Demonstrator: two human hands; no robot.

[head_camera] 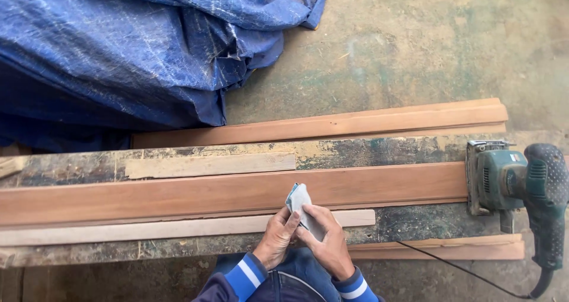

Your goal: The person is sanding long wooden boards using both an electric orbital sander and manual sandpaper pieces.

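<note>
Counted on and around the workbench

Two hands, one sandpaper sheet, one green sander, one blue tarp, five wooden boards.

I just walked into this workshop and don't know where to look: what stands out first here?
At the centre, the left hand and right hand hold a folded sheet of sandpaper against a long reddish wooden board lying across the worn workbench. A green electric sander sits at the board's right end. A crumpled blue tarp fills the upper left.
</note>
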